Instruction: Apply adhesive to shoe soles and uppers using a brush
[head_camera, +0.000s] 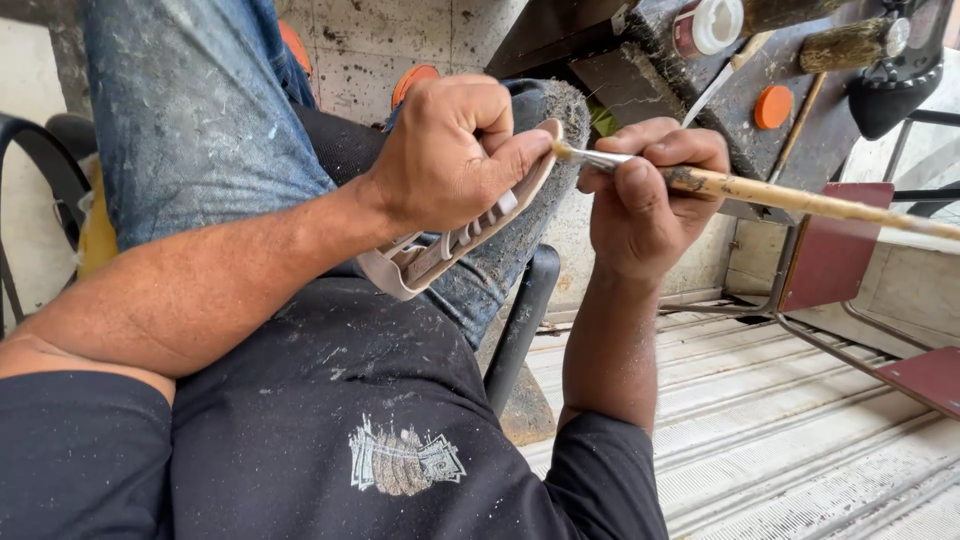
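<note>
Gripping a sole (455, 240) (pale, on the knee), left hand (450, 150) closed; right hand (650, 190) pinches a brush (770, 192) at its edge.

Left hand (455, 150) gripping a pale shoe sole (455, 245) against the knee, right hand (650, 195) holding a wooden-handled brush (780, 195), its tip touching the sole's edge

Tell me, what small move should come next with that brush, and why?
Probably a short stroke along the sole's edge. The right hand holds the brush with its tip right at the rim of the pale shoe sole, which the left hand grips and steadies against the knee. The tip sits at the sole's upper end, so drawing it along the edge looks like the natural next step.
</note>
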